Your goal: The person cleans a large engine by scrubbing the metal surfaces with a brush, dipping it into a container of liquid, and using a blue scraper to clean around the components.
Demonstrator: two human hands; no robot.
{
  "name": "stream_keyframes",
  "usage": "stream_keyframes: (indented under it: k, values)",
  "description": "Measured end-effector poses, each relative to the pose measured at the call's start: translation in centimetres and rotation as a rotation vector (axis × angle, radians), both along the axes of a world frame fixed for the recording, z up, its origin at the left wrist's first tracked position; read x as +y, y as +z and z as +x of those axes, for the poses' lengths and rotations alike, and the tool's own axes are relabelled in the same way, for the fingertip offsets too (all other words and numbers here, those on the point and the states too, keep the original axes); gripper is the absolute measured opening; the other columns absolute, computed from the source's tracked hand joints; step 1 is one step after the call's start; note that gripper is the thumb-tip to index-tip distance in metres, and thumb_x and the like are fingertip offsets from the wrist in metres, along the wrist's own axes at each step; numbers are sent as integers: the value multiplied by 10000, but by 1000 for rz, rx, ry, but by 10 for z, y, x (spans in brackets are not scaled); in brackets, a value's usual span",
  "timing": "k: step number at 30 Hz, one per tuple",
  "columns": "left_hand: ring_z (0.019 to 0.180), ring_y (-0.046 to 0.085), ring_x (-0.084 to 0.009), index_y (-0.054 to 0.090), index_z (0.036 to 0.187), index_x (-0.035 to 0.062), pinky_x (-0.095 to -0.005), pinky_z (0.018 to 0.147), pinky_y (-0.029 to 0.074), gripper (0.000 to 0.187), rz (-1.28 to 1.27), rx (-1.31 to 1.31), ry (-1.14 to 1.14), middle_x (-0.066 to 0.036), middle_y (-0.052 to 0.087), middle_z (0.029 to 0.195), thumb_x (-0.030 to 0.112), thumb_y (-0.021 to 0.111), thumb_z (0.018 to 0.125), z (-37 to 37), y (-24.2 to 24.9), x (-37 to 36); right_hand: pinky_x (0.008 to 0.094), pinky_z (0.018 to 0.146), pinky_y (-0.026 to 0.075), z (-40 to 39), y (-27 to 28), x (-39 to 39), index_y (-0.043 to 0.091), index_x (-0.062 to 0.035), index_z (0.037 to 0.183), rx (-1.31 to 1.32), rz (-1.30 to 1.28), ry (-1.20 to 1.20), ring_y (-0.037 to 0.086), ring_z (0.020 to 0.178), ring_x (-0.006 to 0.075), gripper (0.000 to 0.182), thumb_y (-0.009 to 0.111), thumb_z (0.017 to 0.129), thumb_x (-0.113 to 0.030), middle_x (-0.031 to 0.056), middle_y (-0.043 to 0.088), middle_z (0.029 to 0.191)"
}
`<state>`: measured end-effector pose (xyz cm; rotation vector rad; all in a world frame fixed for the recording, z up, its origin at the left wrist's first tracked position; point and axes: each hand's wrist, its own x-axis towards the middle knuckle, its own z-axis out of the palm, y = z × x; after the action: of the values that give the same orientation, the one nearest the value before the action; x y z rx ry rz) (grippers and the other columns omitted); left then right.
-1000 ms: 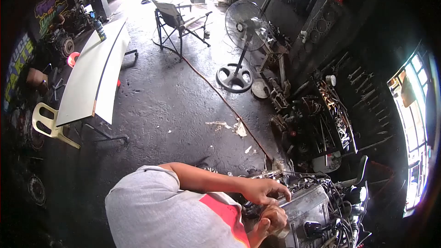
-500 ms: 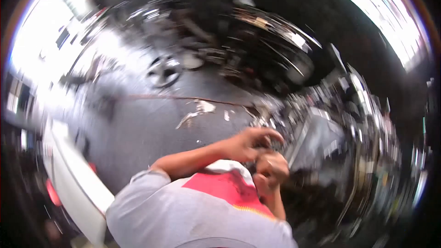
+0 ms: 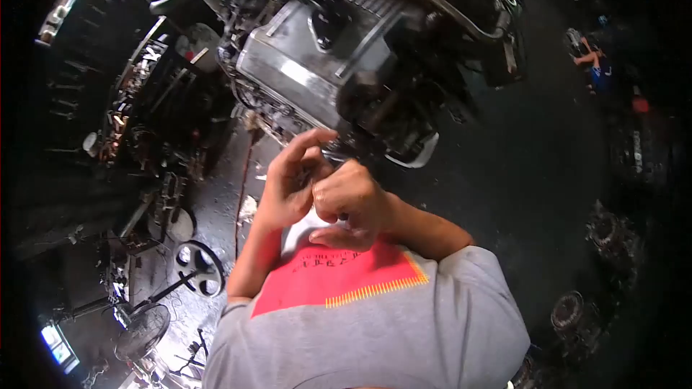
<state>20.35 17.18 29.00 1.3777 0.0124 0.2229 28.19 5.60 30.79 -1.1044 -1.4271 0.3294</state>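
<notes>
My left hand (image 3: 285,184) is raised in front of my chest, its fingers bent and closed inward. Touching or almost touching it, my right hand (image 3: 349,198) is curled with the thumb tucked below the fingers. A small dark patch shows between the hands, but whatever they hold is too small and hidden to name. Just beyond them stands a large engine (image 3: 299,75) with a grey ribbed cover, dark hoses and pipes. Neither hand touches it.
A spoked wheel (image 3: 198,268) lies on the floor at the left. Shelving with many metal parts (image 3: 133,94) stands at the upper left. Round metal parts (image 3: 567,310) lie at the right. A person (image 3: 592,57) is far off at the upper right.
My view has swung round from the floor and wheel to the engine, and the blur has gone. The wheel now appears lower left. Both hands stay close together before my chest.
</notes>
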Motion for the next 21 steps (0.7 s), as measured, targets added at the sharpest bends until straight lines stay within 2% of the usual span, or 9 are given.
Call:
stream_keyframes:
  k: [3, 5, 10, 11, 13, 16, 19, 20, 21]
  values:
    - [595, 377, -32, 402, 1127, -31, -172, 542, 313, 379, -22, -17, -23, 26, 419, 656, -13, 512, 765, 23, 0, -17, 300, 378, 328, 17, 1, -19, 384, -93, 536, -37, -37, -40, 447, 398, 230, 312, 640, 672, -209, 38, 416, 483]
    - [601, 384, -35, 415, 1119, -28, -173, 550, 320, 358, -68, 1, -35, 24, 424, 665, -23, 493, 770, 38, 1, -25, 286, 357, 241, 30, -9, -23, 366, -108, 507, 34, 63, -58, 364, 365, 169, 327, 633, 663, -216, 9, 350, 464]
    - [594, 371, -31, 429, 1097, -11, -174, 528, 303, 340, 60, -11, 115, 24, 408, 659, -53, 442, 760, 72, -9, -38, 278, 351, 231, 76, -14, -27, 367, -101, 518, -23, 70, 55, 364, 360, 150, 334, 623, 703, -211, 5, 346, 463]
    - [589, 371, -30, 430, 1102, -5, -173, 523, 302, 354, 54, 0, 158, 21, 415, 663, -62, 432, 752, 75, -12, -40, 279, 365, 278, 84, -12, -27, 374, -96, 527, -20, 37, 90, 391, 366, 183, 318, 653, 656, -176, 34, 363, 450]
    - [589, 374, -30, 430, 1104, -2, -168, 529, 307, 363, 9, -20, 262, 15, 434, 678, -70, 421, 747, 78, -16, -46, 282, 365, 275, 96, -15, -23, 375, -94, 522, 3, 14, 184, 388, 363, 183, 310, 653, 649, -149, 35, 368, 454]
    - [623, 399, -36, 438, 1104, 3, -179, 556, 335, 337, -6, 44, 416, 10, 459, 713, -43, 447, 770, 73, -17, -53, 270, 350, 242, 105, -16, -16, 366, -106, 506, 44, 5, 335, 373, 354, 151, 322, 622, 679, -199, 7, 354, 450]
    - [669, 430, -42, 452, 1100, 16, -192, 600, 371, 291, 5, 147, 569, 0, 498, 770, 61, 486, 815, 64, -18, -66, 269, 352, 242, 106, -23, -11, 371, -111, 499, 69, 22, 436, 373, 355, 156, 297, 625, 644, -157, 5, 351, 449]
    - [684, 440, -44, 456, 1097, 16, -191, 605, 376, 282, -60, 170, 596, -8, 505, 791, 75, 479, 822, 61, -21, -69, 292, 363, 281, 109, -21, -10, 381, -92, 510, 44, -31, 473, 402, 372, 200, 309, 657, 645, -126, 45, 366, 435]
    - [699, 449, -47, 460, 1093, 15, -190, 609, 380, 274, -116, 180, 612, -15, 512, 812, 89, 472, 830, 60, -22, -70, 290, 360, 287, 110, -23, -6, 386, -91, 513, 76, -8, 461, 405, 369, 196, 308, 660, 646, -138, 47, 382, 445]
